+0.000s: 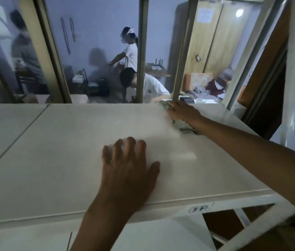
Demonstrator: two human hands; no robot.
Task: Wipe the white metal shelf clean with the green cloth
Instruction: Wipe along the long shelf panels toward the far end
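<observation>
The white metal shelf (61, 142) spans the middle of the view as a broad flat top. My left hand (128, 165) lies flat on it near the front edge, fingers spread and straight. My right hand (183, 113) reaches to the far right corner and presses the green cloth (181, 125) against the surface. Most of the cloth is hidden under the hand; crumpled edges show at the fingertips and below the wrist. Motion blur softens the cloth and hand.
A seam (16, 138) divides the shelf top on the left. Upright frame posts (142, 51) and glass panes rise behind the shelf's far edge. Several people are in the room beyond the glass. A lower white shelf frame (252, 227) shows bottom right.
</observation>
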